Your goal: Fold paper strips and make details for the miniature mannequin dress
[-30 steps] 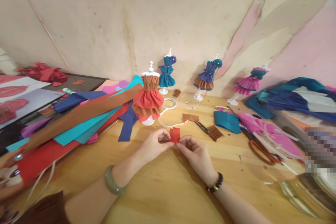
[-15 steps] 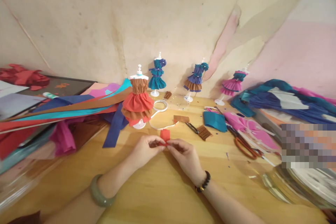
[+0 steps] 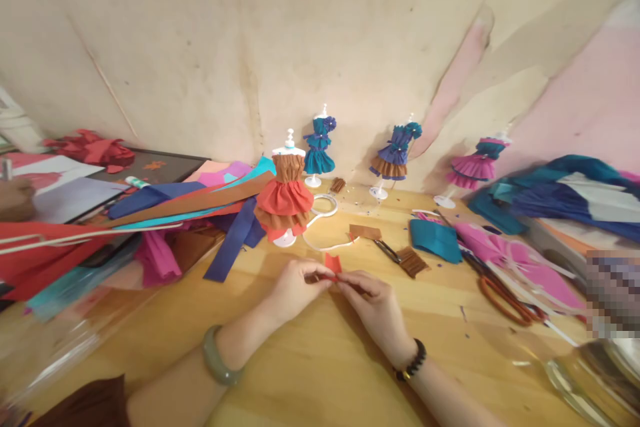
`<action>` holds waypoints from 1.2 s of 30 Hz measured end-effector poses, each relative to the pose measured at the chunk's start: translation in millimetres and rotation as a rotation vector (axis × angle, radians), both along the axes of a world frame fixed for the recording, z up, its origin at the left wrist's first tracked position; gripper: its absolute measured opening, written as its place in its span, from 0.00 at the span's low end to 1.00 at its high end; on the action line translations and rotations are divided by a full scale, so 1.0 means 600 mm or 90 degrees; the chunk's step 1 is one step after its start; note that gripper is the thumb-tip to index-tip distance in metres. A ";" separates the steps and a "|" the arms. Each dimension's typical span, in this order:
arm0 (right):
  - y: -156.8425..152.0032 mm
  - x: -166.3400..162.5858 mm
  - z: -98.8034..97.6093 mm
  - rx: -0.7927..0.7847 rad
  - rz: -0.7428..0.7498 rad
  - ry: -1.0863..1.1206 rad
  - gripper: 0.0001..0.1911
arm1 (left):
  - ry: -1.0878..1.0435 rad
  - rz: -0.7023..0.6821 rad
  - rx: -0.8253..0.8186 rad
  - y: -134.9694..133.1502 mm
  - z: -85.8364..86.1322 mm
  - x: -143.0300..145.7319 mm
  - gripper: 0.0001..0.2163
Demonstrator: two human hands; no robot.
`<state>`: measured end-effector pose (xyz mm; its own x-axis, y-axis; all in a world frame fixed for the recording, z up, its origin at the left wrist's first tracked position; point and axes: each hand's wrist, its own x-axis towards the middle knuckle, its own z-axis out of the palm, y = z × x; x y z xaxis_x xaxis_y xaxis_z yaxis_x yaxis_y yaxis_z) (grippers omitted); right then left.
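Observation:
My left hand (image 3: pixel 293 288) and my right hand (image 3: pixel 376 304) meet over the wooden table (image 3: pixel 320 360), both pinching a small red paper piece (image 3: pixel 332 265) that is folded between the fingertips. Just behind it stands a small white mannequin wearing a red and brown paper dress (image 3: pixel 285 197). A white ribbon loop (image 3: pixel 324 208) lies beside that mannequin. Brown paper bits (image 3: pixel 364 232) and a pleated brown piece (image 3: pixel 412 260) lie a little to the right of my hands.
Three more dressed mannequins, teal (image 3: pixel 319 148), purple-brown (image 3: pixel 395 155) and magenta (image 3: pixel 475 165), stand by the wall. Coloured paper strips (image 3: pixel 165 213) pile up at left, orange-handled scissors (image 3: pixel 505 297) and pink paper (image 3: pixel 515 257) at right. Another person's hand (image 3: pixel 15 199) shows at far left.
The red piece has been folded down smaller between my fingers. The paper strips at left have shifted, and the camera view has swung slightly.

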<state>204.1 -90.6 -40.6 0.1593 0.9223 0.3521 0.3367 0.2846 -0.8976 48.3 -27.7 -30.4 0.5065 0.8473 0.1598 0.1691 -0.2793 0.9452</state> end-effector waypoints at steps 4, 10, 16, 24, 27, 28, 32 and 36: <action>0.001 0.000 0.000 -0.003 -0.007 -0.004 0.06 | 0.015 -0.004 0.032 -0.001 -0.002 -0.003 0.06; 0.001 0.000 0.000 0.002 0.008 -0.015 0.06 | 0.022 -0.016 0.024 0.000 -0.002 -0.008 0.07; 0.005 -0.001 -0.003 -0.004 -0.006 -0.011 0.06 | 0.037 -0.022 0.008 0.000 0.008 -0.007 0.06; 0.007 -0.003 -0.001 -0.004 0.004 -0.005 0.06 | 0.061 -0.013 0.014 0.003 0.012 -0.008 0.07; 0.009 -0.002 0.001 0.001 0.000 0.003 0.06 | 0.045 -0.030 -0.013 0.007 0.012 -0.008 0.09; 0.010 -0.002 0.001 0.003 -0.001 0.009 0.05 | 0.057 -0.034 -0.012 0.007 0.014 -0.008 0.09; 0.012 -0.002 0.004 -0.003 -0.010 0.030 0.05 | 0.107 -0.015 0.003 0.007 0.030 -0.008 0.07; 0.013 -0.002 0.005 -0.026 -0.028 0.038 0.05 | 0.126 -0.007 0.021 0.005 0.035 -0.008 0.07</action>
